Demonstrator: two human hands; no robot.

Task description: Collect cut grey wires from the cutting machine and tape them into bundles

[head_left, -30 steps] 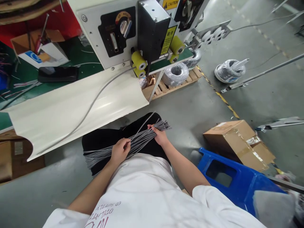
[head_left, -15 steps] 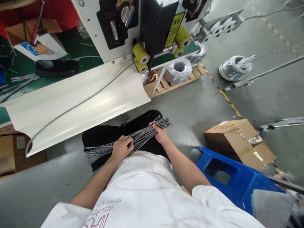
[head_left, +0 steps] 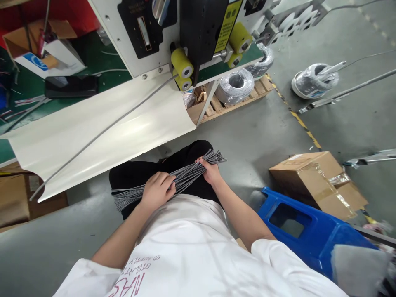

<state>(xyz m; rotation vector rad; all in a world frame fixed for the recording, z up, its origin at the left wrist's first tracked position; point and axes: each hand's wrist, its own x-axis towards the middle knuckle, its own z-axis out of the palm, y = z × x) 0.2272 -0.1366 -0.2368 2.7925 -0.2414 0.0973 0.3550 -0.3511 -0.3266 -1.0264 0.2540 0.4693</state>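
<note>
Holding a bundle of grey cables (head_left: 189, 175) near its right end, the right hand (head_left: 210, 172) sits just right of the frame's middle, its grip closed around the strands with the thumb laid across the top. The left hand (head_left: 157, 190) lies back-up over the same bundle, left of the right hand, fingers together and bent; its underside is hidden, so I cannot tell how far that grip is closed.

The bundle rests across the black trousers (head_left: 133, 172) at the centre of the frame, slanting from lower left to upper right. Its left ends fan out, while the right ends gather tightly beyond the right hand.

Above the lap, a cream curved tray (head_left: 130, 136) stretches from the left edge to the upper middle. A single grey cable (head_left: 93, 140) runs along it, one end between yellow rollers (head_left: 182, 64) on the machine (head_left: 113, 37), the other poking past the tray's lower-left edge.

At upper left, a black phone (head_left: 71, 86) and an open carton (head_left: 66, 57) stand on a green worktop (head_left: 89, 46). Wrapped cable coils (head_left: 235, 86) sit on a wooden pallet (head_left: 262, 88) at upper right of centre; a taped cardboard box (head_left: 318, 181) lies farther right, lower down.
</note>
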